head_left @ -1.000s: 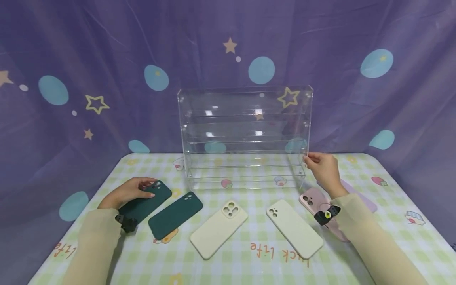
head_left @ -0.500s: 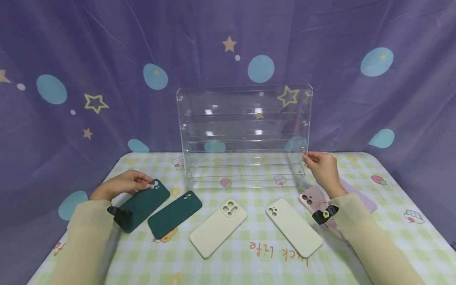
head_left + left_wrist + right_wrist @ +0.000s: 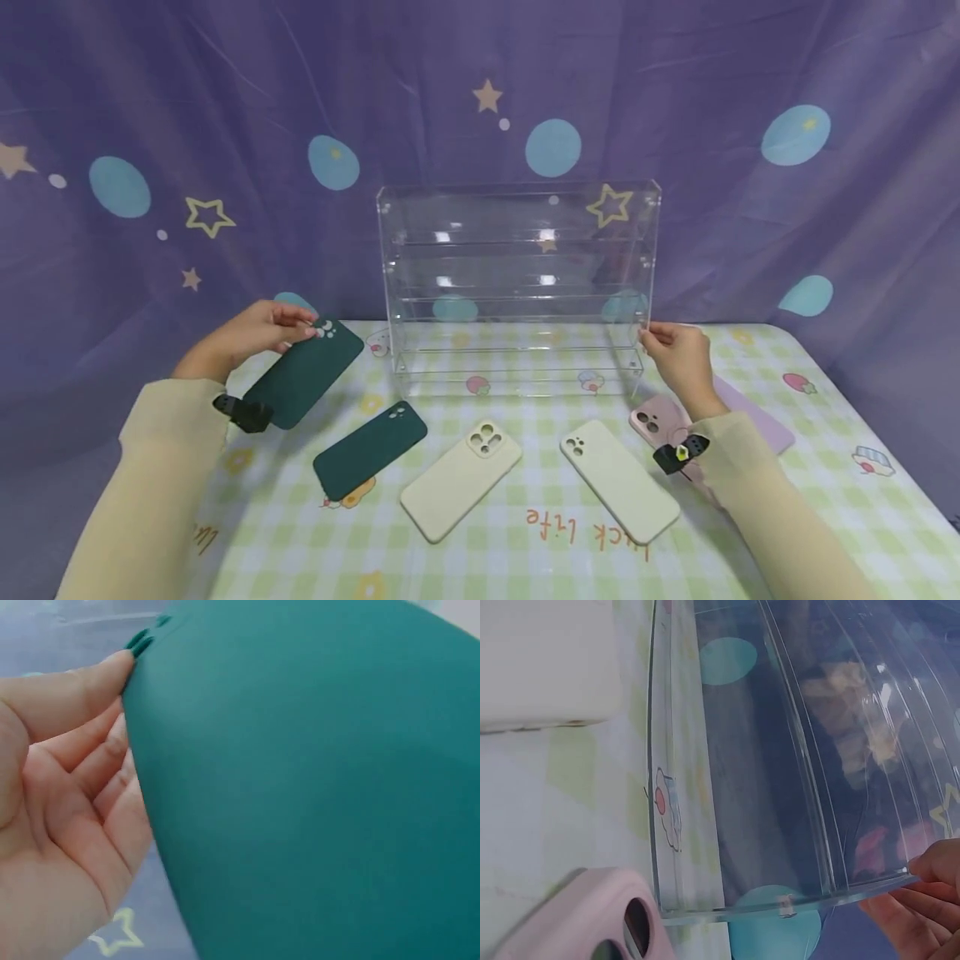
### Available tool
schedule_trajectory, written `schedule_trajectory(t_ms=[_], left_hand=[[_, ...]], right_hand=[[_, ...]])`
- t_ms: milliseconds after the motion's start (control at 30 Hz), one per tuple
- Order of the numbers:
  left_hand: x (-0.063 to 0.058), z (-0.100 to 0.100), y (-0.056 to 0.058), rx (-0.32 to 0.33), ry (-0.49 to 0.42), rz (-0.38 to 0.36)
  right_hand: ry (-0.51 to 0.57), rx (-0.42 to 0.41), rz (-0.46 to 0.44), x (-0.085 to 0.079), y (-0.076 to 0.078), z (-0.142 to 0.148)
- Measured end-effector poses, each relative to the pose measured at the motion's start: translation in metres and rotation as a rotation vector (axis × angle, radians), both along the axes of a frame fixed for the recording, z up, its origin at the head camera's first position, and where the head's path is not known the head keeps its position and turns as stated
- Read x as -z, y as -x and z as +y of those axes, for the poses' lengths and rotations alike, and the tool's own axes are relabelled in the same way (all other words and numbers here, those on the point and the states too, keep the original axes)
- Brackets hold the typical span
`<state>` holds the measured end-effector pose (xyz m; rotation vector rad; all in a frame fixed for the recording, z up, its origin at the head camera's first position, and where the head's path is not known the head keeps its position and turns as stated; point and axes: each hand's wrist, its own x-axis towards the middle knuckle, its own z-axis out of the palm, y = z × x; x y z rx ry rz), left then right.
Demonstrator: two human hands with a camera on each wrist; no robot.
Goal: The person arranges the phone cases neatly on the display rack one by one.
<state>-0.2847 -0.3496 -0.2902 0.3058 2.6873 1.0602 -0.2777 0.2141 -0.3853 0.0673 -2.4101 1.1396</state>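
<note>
My left hand (image 3: pixel 251 337) pinches a dark green phone case (image 3: pixel 303 375) near its camera holes and holds it tilted above the table's left side. In the left wrist view the thumb presses the edge of the green phone case (image 3: pixel 300 780), with the other fingers behind it. At the middle back stands a clear acrylic display rack (image 3: pixel 517 367) with several tiers. My right hand (image 3: pixel 681 358) grips the rack's right side edge. The right wrist view shows the right hand (image 3: pixel 922 915) pinching the clear side panel of the rack (image 3: pixel 810 904).
A second dark green case (image 3: pixel 370 450), a cream case (image 3: pixel 459 483), a white case (image 3: pixel 618 482), a pink case (image 3: pixel 660 417) and a lilac case (image 3: pixel 753 412) lie on the checked tablecloth (image 3: pixel 517 575). A purple patterned curtain (image 3: pixel 420 100) hangs behind.
My left hand has taken hold of the left green phone case and lifted it off the table, up and slightly away. The right hand has stayed on the rack.
</note>
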Motion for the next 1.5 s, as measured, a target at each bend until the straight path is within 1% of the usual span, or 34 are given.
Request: schedule_trajectory(t_ms=[100,167,267,333,367,467,533,667,733,767,867,1000,1133,1233,1333,1400,1500], left_hand=[[-0.02,0.006,0.0,-0.015,-0.098,0.052],[-0.033,0.011,0.001,-0.028,-0.182,0.085],[-0.051,0.021,0.002,-0.041,-0.339,0.149],[-0.063,0.03,0.002,-0.028,-0.48,0.172],[-0.068,0.035,0.002,-0.018,-0.549,0.183],[-0.084,0.055,0.004,0.035,-0.73,0.179],[-0.093,0.07,0.007,0.058,-0.81,0.182],[-0.106,0.105,0.016,0.056,-0.955,0.194],[-0.111,0.124,0.02,0.039,-1.015,0.198],[-0.113,0.134,0.022,0.026,-1.037,0.201],[-0.122,0.164,0.028,-0.01,-1.056,0.215],[-0.136,0.199,0.035,-0.07,-1.024,0.222],[-0.147,0.226,0.043,-0.127,-1.011,0.201],[-0.15,0.243,0.051,-0.147,-1.01,0.191],[-0.15,0.256,0.059,-0.15,-1.014,0.189],[-0.15,0.264,0.064,-0.154,-1.021,0.19],[-0.15,0.272,0.071,-0.177,-1.051,0.189]], right_hand=[[0.004,0.008,0.022,0.002,0.001,-0.001],[0.004,0.015,0.037,0.003,0.001,-0.001],[0.003,0.023,0.047,0.003,0.001,-0.002],[0.011,0.02,0.044,0.004,0.0,-0.002],[0.014,0.017,0.042,0.004,0.0,-0.003],[0.019,0.012,0.039,0.002,-0.001,-0.003],[0.016,0.014,0.041,0.002,-0.001,-0.003],[0.007,0.025,0.054,0.001,-0.001,-0.003],[-0.002,0.029,0.06,0.001,-0.001,-0.003],[-0.003,0.03,0.063,0.001,-0.002,-0.002],[-0.019,0.037,0.072,0.001,-0.003,0.0],[-0.037,0.039,0.095,0.001,-0.004,0.0],[-0.041,0.039,0.096,0.001,-0.004,-0.002],[-0.045,0.048,0.095,0.0,-0.005,-0.003],[-0.045,0.053,0.108,0.0,-0.006,-0.005],[-0.048,0.051,0.118,0.0,-0.007,-0.005],[-0.05,0.045,0.129,0.001,-0.008,-0.006]])
